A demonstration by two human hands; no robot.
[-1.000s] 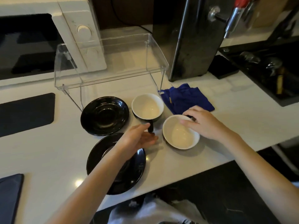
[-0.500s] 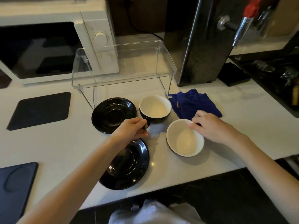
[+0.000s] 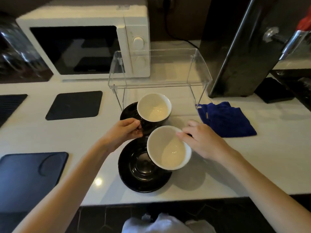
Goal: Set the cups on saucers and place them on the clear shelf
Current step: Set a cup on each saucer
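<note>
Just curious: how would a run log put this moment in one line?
left hand: far cup over far saucer | right hand: near cup over near saucer | shelf: bare

left hand (image 3: 125, 132) and right hand (image 3: 203, 142) each hold 1 cup over 2 black saucers (image 3: 139, 179).

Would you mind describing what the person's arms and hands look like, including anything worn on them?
Both forearms are bare as far as the picture shows; no sleeves are visible. The left hand and right hand wear no gloves, and no rings, watch or bracelets can be seen.
</note>
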